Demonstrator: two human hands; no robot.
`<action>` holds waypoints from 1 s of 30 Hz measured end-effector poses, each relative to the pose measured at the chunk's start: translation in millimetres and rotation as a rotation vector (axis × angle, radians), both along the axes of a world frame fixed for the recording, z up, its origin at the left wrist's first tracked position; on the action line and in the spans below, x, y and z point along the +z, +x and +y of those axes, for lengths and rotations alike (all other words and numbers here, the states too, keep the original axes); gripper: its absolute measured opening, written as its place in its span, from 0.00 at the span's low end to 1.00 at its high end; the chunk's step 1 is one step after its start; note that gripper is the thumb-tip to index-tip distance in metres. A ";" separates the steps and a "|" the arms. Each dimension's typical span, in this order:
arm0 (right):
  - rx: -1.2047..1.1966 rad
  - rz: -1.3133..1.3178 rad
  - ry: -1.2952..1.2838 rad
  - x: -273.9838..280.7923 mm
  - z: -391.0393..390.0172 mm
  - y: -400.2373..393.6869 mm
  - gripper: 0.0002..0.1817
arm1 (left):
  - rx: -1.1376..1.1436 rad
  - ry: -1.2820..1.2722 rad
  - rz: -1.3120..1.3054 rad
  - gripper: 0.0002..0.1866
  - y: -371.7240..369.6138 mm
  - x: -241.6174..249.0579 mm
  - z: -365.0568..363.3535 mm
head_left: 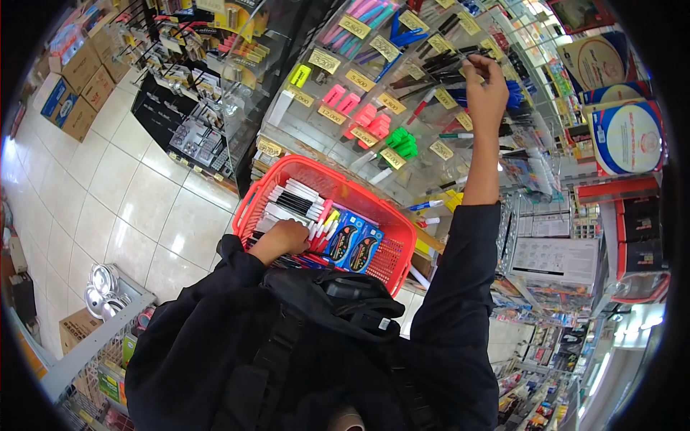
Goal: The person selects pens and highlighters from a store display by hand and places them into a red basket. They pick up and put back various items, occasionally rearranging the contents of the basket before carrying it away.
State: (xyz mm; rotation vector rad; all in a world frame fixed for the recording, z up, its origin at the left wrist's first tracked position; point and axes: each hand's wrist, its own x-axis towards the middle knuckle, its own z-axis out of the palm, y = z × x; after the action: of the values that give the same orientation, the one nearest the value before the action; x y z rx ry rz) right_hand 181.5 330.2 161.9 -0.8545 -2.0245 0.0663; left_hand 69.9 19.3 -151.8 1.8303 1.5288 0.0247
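Observation:
My left hand [289, 236] is down inside a red plastic basket [307, 167], over the pens there. Its fingers are curled, and what they hold, if anything, is hidden. Around it lie white markers with black bands [298, 197], a yellow highlighter [331, 218] and blue packs [353, 243]. My right hand [486, 90] reaches up to a clear tiered pen display [424, 115]. Thumb and fingers bend together beside black pens [447, 66]; anything between the fingertips is too small to make out. Blue pens [514, 95] stick out just behind that hand.
Pink highlighters [365, 122] and green highlighters [402, 144] stand in lower slots behind yellow price tags [354, 26]. Cardboard boxes [80, 68] are stacked on the tiled floor [154, 205] at left. Boxed goods [627, 136] fill the right shelf. A black bag [345, 294] hangs on my chest.

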 end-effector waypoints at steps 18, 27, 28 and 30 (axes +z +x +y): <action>0.142 0.223 -0.223 -53.8 -94.9 30.2 0.12 | 0.042 -0.004 -0.019 0.19 -6.9 4.7 -0.1; 0.319 0.026 -1.286 -245.7 -228.6 132.8 0.06 | -0.066 0.012 0.015 0.14 -3.9 -0.3 2.3; 0.310 0.005 -1.373 -257.7 -246.8 141.4 0.07 | -0.087 0.012 0.000 0.13 -3.7 -3.7 -1.8; 0.259 -0.097 -1.443 -276.7 -271.4 152.4 0.07 | -0.022 0.137 -0.040 0.12 -6.7 -10.4 -5.9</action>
State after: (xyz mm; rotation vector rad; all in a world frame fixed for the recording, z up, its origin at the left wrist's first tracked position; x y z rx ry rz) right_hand 333.9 58.8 -114.8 -1.3848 -1.9624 1.8015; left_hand 63.2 13.4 -162.2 1.9420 1.5112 0.1581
